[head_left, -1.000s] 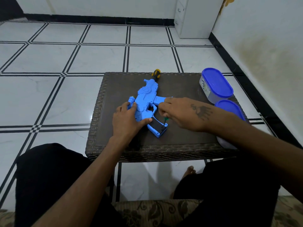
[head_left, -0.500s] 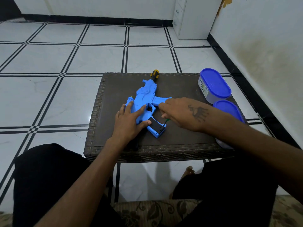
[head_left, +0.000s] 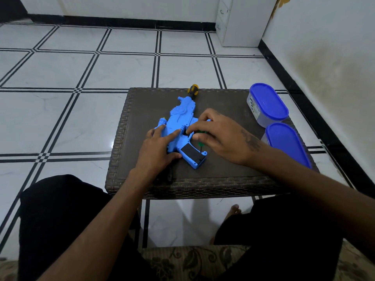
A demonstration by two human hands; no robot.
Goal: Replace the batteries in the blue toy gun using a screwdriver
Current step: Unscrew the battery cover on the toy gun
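The blue toy gun (head_left: 182, 116) lies flat on the brown wicker table (head_left: 223, 175), muzzle pointing away from me. Its grip faces me and has a black panel (head_left: 189, 152) set into it. My left hand (head_left: 160, 151) lies over the gun's rear body, fingers spread on top and thumb against the grip, holding it down. My right hand (head_left: 221, 136) pinches a small green-handled screwdriver (head_left: 199, 141), held upright with its tip at the far corner of the grip. A second screwdriver with a yellow and black handle (head_left: 191, 91) lies beyond the muzzle.
Two oval containers with blue lids stand on the table's right side, one further back (head_left: 267, 104) and one nearer (head_left: 286, 142). A small black object (head_left: 169, 175) lies under my left wrist near the front edge. My knees are close under the table.
My left hand has flattened, its fingers stretching further over the gun body. My right hand has lifted and shifted slightly, standing the green screwdriver more upright over the grip.
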